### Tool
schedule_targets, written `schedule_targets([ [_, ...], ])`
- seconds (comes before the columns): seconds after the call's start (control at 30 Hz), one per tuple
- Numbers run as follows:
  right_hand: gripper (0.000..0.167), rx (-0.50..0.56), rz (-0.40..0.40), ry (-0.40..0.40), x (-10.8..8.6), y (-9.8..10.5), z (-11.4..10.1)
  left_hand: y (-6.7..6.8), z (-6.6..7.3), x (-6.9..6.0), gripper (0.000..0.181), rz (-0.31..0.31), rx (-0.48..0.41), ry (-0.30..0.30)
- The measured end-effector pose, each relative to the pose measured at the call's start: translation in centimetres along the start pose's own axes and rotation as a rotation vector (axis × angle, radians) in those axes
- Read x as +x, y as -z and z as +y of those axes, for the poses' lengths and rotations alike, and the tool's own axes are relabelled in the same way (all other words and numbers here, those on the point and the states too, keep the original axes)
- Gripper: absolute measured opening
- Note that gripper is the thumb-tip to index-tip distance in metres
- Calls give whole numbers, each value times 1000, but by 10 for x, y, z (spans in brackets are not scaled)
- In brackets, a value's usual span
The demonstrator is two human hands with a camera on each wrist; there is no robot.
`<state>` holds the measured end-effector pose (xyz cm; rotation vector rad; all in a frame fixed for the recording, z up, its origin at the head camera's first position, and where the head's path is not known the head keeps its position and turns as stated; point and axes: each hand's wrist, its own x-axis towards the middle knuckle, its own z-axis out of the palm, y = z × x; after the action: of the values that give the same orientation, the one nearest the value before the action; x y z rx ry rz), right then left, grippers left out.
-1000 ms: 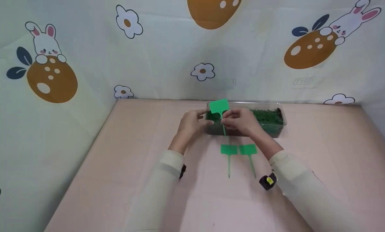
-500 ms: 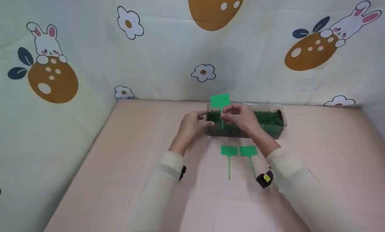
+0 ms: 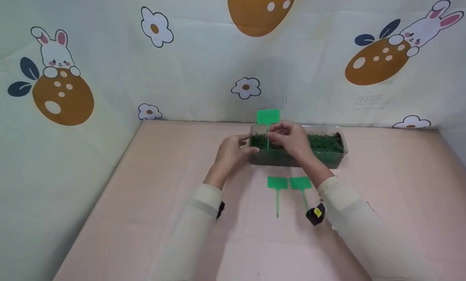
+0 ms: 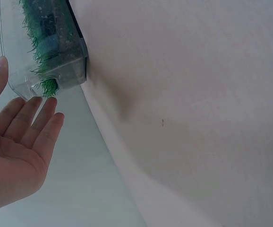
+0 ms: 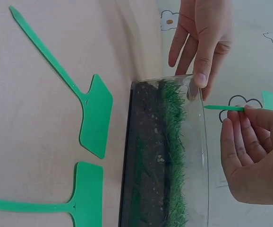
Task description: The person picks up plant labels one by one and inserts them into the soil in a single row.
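A clear plastic planter box stands at the back of the table, with dark soil and green grass inside. My right hand pinches the stem of a green plant label between thumb and fingers. The label is upright, plate on top. In the right wrist view its pointed stem tip hangs just above the box's rim, apart from the grass. My left hand touches the box's left end. Its thumb is at the rim and its fingers, nearly straight, lie against the end wall.
Two more green plant labels, one on the left and one on the right, lie on the pink table in front of the box. A printed cloth wall rises close behind the box.
My right hand has raised the plant label and moved it back slightly, and the label has gone from tilted to upright. The left hand and the box have stayed in place.
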<state>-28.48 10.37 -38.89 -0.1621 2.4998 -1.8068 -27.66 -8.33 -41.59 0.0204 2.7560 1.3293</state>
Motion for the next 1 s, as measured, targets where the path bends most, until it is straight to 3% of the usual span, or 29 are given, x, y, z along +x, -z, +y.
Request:
schedule_targets([
  [0.33,23,71,45,28,10,-5,6,0,-1,0,63,-10,8,4],
  [1.0,20,-33,82,52,21,-15,15,0,-3,1,63,-1,8,-9],
])
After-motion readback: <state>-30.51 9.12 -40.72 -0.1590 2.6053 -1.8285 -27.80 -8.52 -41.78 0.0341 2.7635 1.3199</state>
